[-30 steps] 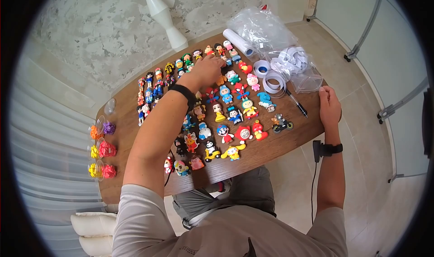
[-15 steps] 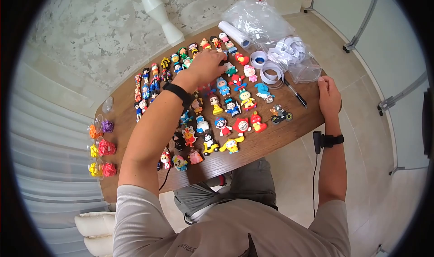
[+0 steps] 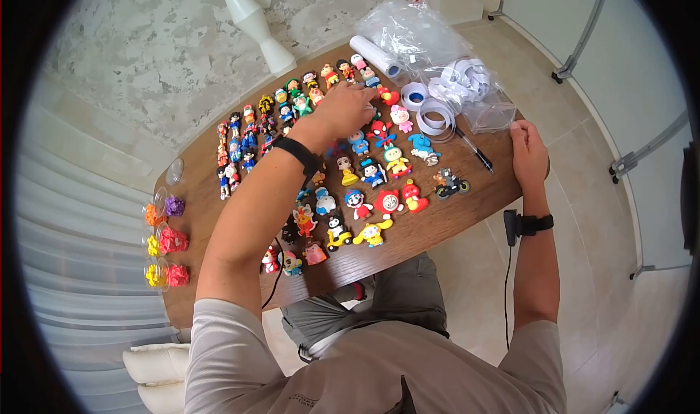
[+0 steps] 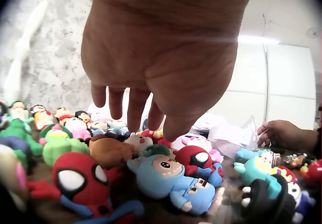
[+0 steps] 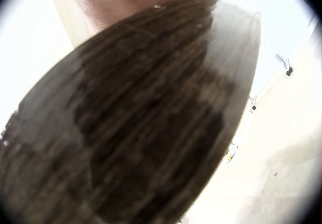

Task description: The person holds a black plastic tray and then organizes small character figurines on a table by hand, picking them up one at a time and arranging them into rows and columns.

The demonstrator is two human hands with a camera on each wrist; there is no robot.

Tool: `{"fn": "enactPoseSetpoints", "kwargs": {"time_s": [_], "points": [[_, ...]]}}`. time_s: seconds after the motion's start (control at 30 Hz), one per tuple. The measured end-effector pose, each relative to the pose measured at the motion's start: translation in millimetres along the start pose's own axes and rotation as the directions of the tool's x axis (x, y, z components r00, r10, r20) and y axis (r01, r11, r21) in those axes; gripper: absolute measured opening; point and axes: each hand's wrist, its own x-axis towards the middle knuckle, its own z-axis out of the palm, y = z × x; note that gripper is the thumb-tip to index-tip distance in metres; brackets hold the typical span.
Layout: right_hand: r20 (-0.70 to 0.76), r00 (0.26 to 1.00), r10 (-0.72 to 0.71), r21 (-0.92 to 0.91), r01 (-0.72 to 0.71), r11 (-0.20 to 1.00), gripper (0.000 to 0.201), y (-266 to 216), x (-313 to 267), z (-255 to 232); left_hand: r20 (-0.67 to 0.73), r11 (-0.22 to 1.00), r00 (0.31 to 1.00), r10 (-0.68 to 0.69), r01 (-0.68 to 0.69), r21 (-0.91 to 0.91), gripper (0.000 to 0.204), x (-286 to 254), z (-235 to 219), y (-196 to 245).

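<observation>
In the head view my left hand [image 3: 341,111] reaches palm down over the back rows of small toy figures. Its fingers hang loosely extended toward the figures in the left wrist view, where a blue hooded figure [image 4: 193,194] and a Spider-Man figure [image 4: 75,181] lie beneath the palm. A red figure [image 3: 388,95] lies just beyond the fingertips, and the hand covers some neighbouring toys. My right hand [image 3: 529,155] rests on the right end of the wooden table [image 3: 474,199], away from the toys.
White paper rolls [image 3: 436,119], clear plastic bags [image 3: 415,35] and a black pen [image 3: 475,154] lie at the table's right. A motorcycle toy [image 3: 452,186] sits near the front right. Small cups of coloured pieces [image 3: 173,239] stand at the left end.
My left hand has shifted a little to the right over the toys and now covers the white and teal figure that was visible beside it. My right hand stays on the table edge.
</observation>
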Motion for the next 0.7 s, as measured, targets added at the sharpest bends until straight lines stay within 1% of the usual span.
{"fn": "enactPoseSetpoints", "kwargs": {"time_s": [0.07,0.27,0.57,0.67,0.7], "points": [[0.001,1.000,0.005,-0.001,-0.005,1.000,0.036,-3,-1,-1,-0.049,0.999,0.998,0.048,-0.048,0.004,0.046,6,8,-1],[0.002,1.000,0.007,-0.005,-0.007,1.000,0.037,-1,0,-1,-0.030,0.999,0.999,0.043,-0.043,0.015,0.050,11,5,13],[0.009,1.000,0.017,0.018,-0.017,1.000,0.038,-1,0,-1,-0.027,0.999,0.999,0.034,-0.034,-0.020,0.040,17,8,9],[0.010,1.000,0.023,0.026,-0.023,0.999,0.038,-5,-1,-3,-0.023,0.999,0.999,0.033,-0.033,-0.001,0.041,17,6,11],[0.011,1.000,0.022,0.027,-0.023,0.999,0.039,-5,-1,-3,-0.042,0.999,0.998,0.037,-0.037,0.000,0.040,16,6,12]]}}
